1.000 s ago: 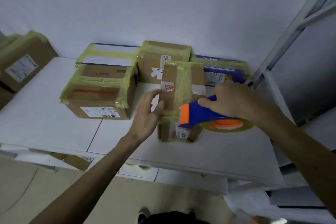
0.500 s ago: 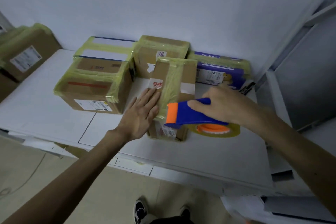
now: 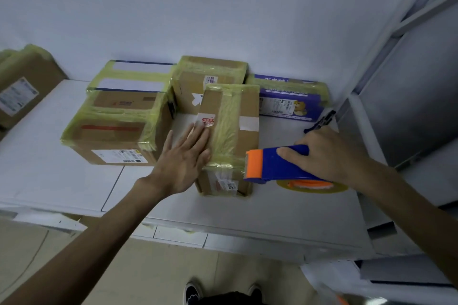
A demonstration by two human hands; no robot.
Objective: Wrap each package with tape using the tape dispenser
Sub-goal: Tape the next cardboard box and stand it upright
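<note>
The left hand [image 3: 184, 158] is lying flat, fingers straight, on the box [image 3: 229, 136]. The right hand [image 3: 324, 153] is gripping the tape dispenser [image 3: 270, 166] at the box's four o'clock corner.

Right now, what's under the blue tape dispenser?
A yellow tape roll with an orange hub shows beneath the dispenser, over the white table. Its upper part is hidden by the dispenser and the right hand.
</note>
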